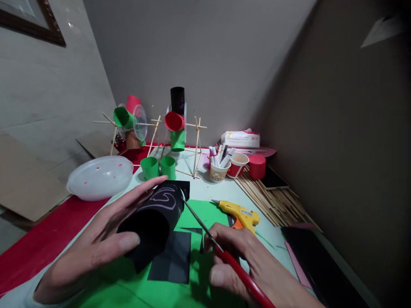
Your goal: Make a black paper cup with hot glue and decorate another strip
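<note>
My left hand (99, 239) curls round a rolled tube of black paper (154, 220) with white pencil lines on it, fingers on top and thumb at the tube's open end. My right hand (250, 265) is closed on red-handled scissors (221, 250), whose thin blades point up-left and touch the tube's far edge. Under the tube lie a flat black paper piece (171, 261) and green paper sheets (199, 214) on the table.
A yellow glue gun (239, 211) lies just right of the scissors. Behind stand two green paper cups (159, 167), a stick frame with coloured cups (175, 124), a marker cup (219, 169), a red cup (257, 166), bamboo skewers (272, 196), a clear plastic lid (99, 177) and a tissue pack (240, 138).
</note>
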{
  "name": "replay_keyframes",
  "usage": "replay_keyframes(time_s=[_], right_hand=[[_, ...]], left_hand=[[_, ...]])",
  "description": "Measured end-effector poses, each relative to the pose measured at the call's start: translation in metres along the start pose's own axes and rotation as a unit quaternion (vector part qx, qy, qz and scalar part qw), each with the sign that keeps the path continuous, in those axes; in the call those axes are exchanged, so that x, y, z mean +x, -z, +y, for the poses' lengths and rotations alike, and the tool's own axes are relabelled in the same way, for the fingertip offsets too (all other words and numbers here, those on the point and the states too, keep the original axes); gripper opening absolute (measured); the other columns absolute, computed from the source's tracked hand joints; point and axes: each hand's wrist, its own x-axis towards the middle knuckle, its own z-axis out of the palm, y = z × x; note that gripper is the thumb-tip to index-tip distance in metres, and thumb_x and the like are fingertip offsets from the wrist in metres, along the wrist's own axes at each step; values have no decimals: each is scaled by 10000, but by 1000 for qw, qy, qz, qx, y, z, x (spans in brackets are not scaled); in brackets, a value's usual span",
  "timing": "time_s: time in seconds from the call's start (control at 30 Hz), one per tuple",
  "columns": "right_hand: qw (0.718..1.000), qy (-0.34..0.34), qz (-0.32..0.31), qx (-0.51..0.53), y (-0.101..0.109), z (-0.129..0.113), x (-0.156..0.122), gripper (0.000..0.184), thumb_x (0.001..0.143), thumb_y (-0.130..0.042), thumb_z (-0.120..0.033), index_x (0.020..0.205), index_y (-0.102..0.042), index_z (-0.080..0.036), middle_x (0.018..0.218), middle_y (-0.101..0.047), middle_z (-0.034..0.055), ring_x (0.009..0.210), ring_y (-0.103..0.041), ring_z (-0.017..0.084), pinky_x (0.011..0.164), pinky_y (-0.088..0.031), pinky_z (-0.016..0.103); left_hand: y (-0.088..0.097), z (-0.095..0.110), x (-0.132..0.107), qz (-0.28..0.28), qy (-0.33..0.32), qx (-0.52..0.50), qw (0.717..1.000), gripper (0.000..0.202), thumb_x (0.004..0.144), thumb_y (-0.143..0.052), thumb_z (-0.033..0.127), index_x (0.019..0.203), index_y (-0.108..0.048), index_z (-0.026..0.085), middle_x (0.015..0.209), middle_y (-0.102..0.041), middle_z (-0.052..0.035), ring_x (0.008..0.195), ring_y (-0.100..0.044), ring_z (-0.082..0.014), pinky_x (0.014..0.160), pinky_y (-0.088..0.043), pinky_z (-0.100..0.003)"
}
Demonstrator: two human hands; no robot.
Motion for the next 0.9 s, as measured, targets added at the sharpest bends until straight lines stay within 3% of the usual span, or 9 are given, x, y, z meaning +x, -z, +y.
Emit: replay_keyframes(time_s=[0.3, 0.57, 0.73, 0.9], right_hand=[[999, 7, -36, 26, -2, 0, 4, 579, 808, -512, -807, 777, -475, -230, 710, -460, -27, 698, -436, 173, 603, -325, 273], [999, -17, -30, 31, -5, 0, 3, 521, 822, -564, -753, 802, -498, -237, 714, -476, -31, 695, -447, 174, 612, -336, 274], [999, -32, 5, 20, -7, -1, 3, 490, 819, -583, -735, 856, -564, -247, 779, -563, -1, 824, -525, 228, 704, -402, 305], [999, -33, -5, 25, -6, -3, 3, 467, 848, -570, -713, 876, -560, -248, 821, -566, 0, 800, -519, 216, 677, -384, 297]], left_hand=[[0, -5, -1, -1, 3, -6, 1000, 764, 736, -730, 535, 1441, -501, 349, 1545, -469, 83, 1504, -264, -329, 1114, -445, -356], [-2, -9, -2, -9, -3, -2, 1000, 788, 729, -762, 472, 1455, -484, 342, 1539, -479, 65, 1518, -205, -334, 1104, -461, -366], [-2, -11, -1, 0, -22, 13, 1000, 755, 739, -749, 452, 1445, -504, 347, 1521, -504, 54, 1496, -277, -341, 1091, -477, -388], [-2, -20, -8, -41, 24, 7, 999, 803, 744, -734, 482, 1481, -428, 399, 1592, -383, 101, 1516, -203, -330, 1048, -512, -348]])
